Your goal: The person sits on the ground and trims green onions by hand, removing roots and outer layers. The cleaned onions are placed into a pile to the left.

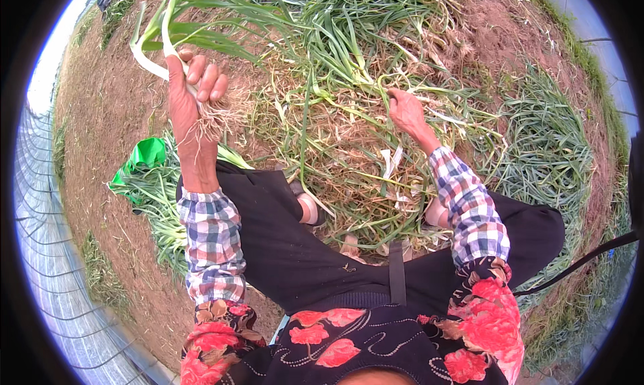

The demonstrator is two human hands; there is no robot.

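My left hand is raised at the upper left, closed round the white stalks of green onions or leeks. Their pale roots hang over my wrist, and the green leaves spread to the upper right. Lower down, my right hand reaches over the litter, its thumb and fingertips together at a thin yellow-green leaf. Whether the fingers grip that leaf cannot be told. Just beyond this hand lie more of the plants with leaves pointing away.
Torn leaves and dry peelings cover the ground between my feet. A large heap of plants lies ahead. Leaves are piled at the right. Beside my left knee is a bundle near a green plastic sheet. Plastic film walls stand at the sides.
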